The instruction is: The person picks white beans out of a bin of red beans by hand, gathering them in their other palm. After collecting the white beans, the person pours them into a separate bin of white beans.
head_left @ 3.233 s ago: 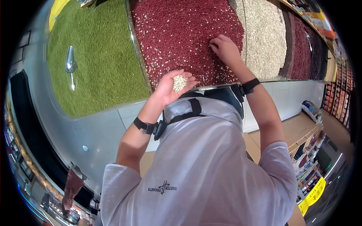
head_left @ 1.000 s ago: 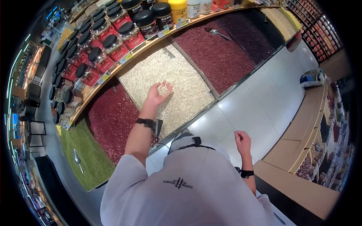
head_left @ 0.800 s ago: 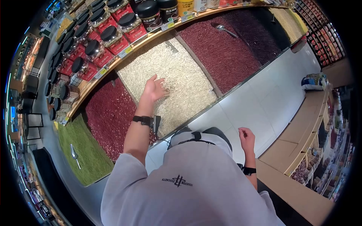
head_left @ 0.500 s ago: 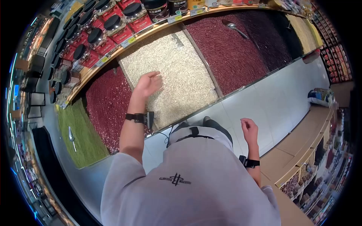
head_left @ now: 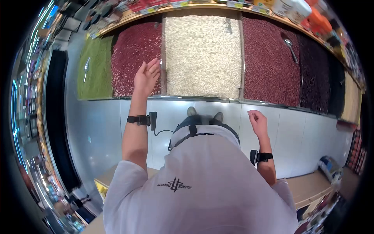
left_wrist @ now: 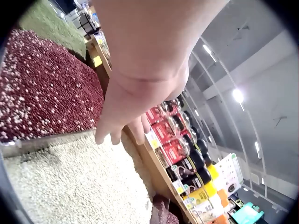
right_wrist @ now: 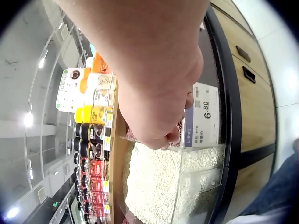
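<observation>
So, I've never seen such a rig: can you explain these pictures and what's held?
No robot here: these are someone's bare left hand and right hand, each wearing a black wrist strap. One picture looks down from the head; the others look along each wrist. In open bins lie loose green grains, dark red beans speckled with white, whitish grains, and plain dark red beans. A shiny metal scoop rests on the green, a silver spoon-shaped scoop on the plain red. The left hand, fingers relaxed, appears above the speckled beans, holding nothing visible; the right hand's fingers are loosely curled, also showing nothing.
</observation>
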The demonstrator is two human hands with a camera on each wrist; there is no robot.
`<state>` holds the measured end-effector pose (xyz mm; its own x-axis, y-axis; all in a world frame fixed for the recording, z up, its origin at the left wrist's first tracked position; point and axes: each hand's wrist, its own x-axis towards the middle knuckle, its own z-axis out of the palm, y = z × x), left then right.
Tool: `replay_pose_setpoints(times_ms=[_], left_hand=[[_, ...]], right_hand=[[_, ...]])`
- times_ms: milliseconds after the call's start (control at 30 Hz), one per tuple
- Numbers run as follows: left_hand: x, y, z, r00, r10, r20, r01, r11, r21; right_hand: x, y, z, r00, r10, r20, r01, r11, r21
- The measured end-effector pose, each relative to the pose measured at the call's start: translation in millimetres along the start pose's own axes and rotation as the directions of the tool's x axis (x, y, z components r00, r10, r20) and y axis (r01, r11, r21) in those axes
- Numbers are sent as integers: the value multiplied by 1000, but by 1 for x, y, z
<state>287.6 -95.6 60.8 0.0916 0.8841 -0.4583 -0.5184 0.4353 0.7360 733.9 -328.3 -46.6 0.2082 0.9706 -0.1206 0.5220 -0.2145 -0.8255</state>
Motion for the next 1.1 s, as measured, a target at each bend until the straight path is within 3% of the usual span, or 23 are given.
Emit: replay_pose_setpoints(times_ms=[67,133,167,200,233,267,333,467,567,633,900,1033,1100], left_hand=[[-19,2,-39,996,90,-2,-90,996,0],[-39,1,-74,933,311,-183,-334,936,-110],[-50,1,-91,851,343,-398,-412,906,-101],[-30,-17,-197,730,574,371,-410,802,-434],[-68,-2,-167,884,331,-329,-456,764,-457],[-87,-7,-185,876,339,-344,-472,752,-460],[-118,-17,-226,899,313,-307,-432,510,-744],[-173,-26,-277,896,265,-355,-438,397,-807],[-200,-31,-328,887,271,-374,-461,452,-764],[-217,-17,-346,895,122,-430,-430,497,-754],[-252,-3,-467,935,72,-347,-315,618,-721],[-243,8,-491,970,50,-238,-213,646,-733],[-227,16,-492,966,29,-258,-216,644,-734]], right_hand=[[10,-4,8,999,-13,38,11,999,51],[17,-10,20,996,-42,78,38,998,50],[22,-14,26,994,-50,100,45,998,54],[24,-20,33,991,-67,117,61,997,51],[25,-25,41,988,-70,138,62,996,61],[26,-31,49,985,-72,158,61,996,72],[27,-43,65,974,-72,213,66,997,38],[25,-62,116,954,-133,268,136,991,8],[22,-88,167,936,-188,296,194,981,11],[18,-117,203,920,-197,338,227,973,-50],[-1,-222,329,837,-296,460,400,905,-145],[4,-247,343,884,-256,391,341,925,-167],[14,-253,343,907,-139,397,242,945,-222]])
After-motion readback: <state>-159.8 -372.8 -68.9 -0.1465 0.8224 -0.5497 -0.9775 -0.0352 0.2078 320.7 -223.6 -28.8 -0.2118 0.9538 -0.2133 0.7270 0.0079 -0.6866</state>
